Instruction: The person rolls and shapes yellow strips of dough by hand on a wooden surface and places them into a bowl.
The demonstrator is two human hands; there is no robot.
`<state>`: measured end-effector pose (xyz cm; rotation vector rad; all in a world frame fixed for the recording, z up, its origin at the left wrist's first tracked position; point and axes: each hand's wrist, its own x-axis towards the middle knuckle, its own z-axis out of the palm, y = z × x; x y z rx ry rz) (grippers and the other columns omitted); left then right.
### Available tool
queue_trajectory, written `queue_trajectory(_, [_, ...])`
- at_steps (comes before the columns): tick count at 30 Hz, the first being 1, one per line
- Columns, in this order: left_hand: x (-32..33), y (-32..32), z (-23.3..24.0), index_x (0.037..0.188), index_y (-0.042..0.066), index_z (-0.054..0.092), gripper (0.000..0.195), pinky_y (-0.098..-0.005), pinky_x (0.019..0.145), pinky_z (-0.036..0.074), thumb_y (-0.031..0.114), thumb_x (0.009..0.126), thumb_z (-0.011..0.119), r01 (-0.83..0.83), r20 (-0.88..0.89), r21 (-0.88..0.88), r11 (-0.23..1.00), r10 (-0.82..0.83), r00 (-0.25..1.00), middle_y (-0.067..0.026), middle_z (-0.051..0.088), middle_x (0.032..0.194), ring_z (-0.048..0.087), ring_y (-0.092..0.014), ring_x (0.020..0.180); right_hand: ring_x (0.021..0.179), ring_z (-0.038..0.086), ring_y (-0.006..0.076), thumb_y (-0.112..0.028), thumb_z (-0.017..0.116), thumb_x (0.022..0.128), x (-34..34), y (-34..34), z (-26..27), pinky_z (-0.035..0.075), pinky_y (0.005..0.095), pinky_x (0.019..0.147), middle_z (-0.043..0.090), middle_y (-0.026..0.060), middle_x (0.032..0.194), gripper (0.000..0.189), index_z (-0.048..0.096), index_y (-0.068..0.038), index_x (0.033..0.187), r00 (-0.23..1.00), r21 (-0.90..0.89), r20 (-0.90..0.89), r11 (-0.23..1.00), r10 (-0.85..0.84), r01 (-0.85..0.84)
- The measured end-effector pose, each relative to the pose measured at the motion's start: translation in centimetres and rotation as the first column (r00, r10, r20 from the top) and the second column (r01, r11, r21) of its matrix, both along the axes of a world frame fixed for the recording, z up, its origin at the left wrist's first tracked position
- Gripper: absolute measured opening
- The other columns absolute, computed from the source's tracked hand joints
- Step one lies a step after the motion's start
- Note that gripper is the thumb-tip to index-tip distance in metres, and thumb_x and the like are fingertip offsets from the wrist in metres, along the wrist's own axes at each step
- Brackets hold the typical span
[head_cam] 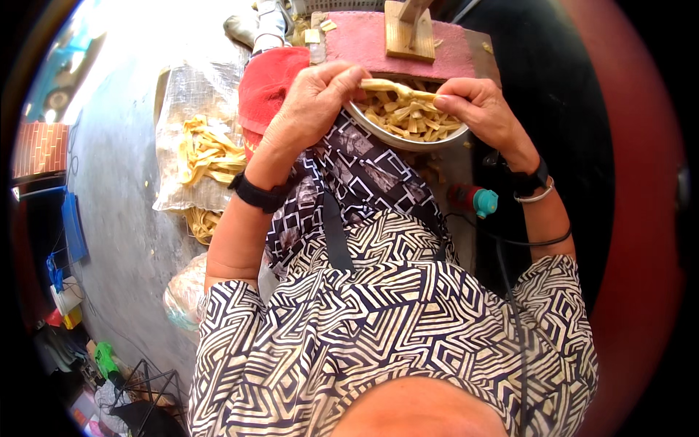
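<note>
A pale yellow knotted strip (401, 92), perhaps of dried plant material, is stretched between my two hands. My left hand (322, 101) pinches its left end, and my right hand (474, 105) pinches the right end between thumb and fingers. Just below the strip sits a round metal bowl (407, 143) filled with short cut yellow pieces (418, 123). Part of the bowl is hidden behind my hands and the strip. A bundle of long yellow strips (207, 153) lies on a pale woven sack (188, 90) to the left.
Beyond the bowl stands a pink-topped bench (355, 41) with a wooden block and upright (409, 38). A red cloth (270, 87) covers my knee. A teal-capped bottle (483, 202) lies right of my lap, near a black cable (513, 241). A stuffed plastic bag (185, 292) rests at left.
</note>
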<state>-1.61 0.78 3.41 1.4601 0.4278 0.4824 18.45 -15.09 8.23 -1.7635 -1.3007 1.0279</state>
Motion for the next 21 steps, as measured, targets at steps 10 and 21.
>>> queue_trajectory(10, [3.4,-2.5,0.8,0.073,0.011,0.053,0.008,-0.0366,0.075,0.039,0.015,0.077,0.059,0.042,-0.035,0.975,0.220,-0.035,0.999,-0.0025,0.055,0.072,0.052,-0.024,0.076,0.060,0.046,0.0013,-0.011,0.064,0.086,1.2,0.1,0.6,0.038,0.0204,0.052,0.053,-0.0066,0.062,0.016,0.064,0.001,0.075,0.989,-0.052,-0.137,0.996,0.062,-0.069])
queue_trajectory(21, [7.9,3.4,1.3,0.099,0.001,0.064,0.020,-0.0268,0.056,0.045,0.016,0.092,0.053,0.164,-0.127,0.241,0.957,-0.136,0.982,-0.0039,0.060,0.070,0.056,-0.011,0.063,0.066,0.050,0.0016,-0.009,0.062,0.086,4.4,3.5,1.0,0.039,0.0172,0.055,0.059,-0.0043,0.074,0.010,0.067,-0.001,0.086,0.992,0.081,-0.052,0.989,-0.116,0.120])
